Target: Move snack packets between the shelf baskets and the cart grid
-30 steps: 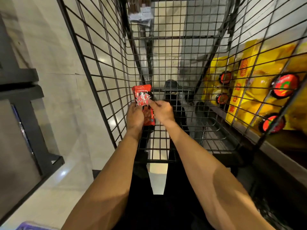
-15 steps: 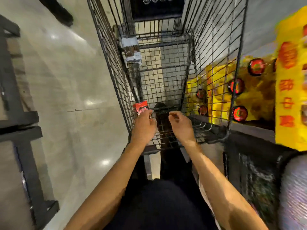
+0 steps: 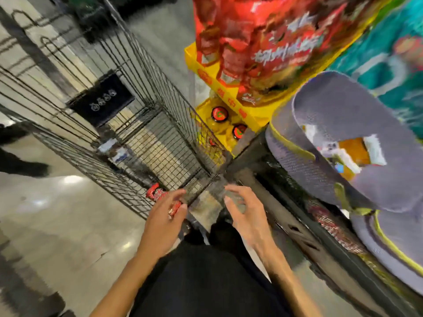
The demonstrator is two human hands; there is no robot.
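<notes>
My left hand [image 3: 164, 217] grips a small red snack packet [image 3: 158, 195] just outside the near corner of the black wire cart grid [image 3: 146, 124]. My right hand [image 3: 245, 211] hovers beside it, fingers spread and loosely bent, holding nothing. To the right stands a grey mesh shelf basket [image 3: 306, 165] with orange and white packets [image 3: 352, 152] inside. The whole view is blurred by motion.
Large red snack bags [image 3: 258, 42] sit in a yellow display tray [image 3: 206, 72] at the top. Yellow packs with red caps [image 3: 219, 114] lie lower on the shelf. A teal pack [image 3: 389, 56] is at the far right. A dark shoe [image 3: 20, 165] stands on the pale floor at left.
The view has swung up and right, bringing the shelf baskets and red bags into sight. My right hand let go of the packet and moved apart; my left hand keeps it.
</notes>
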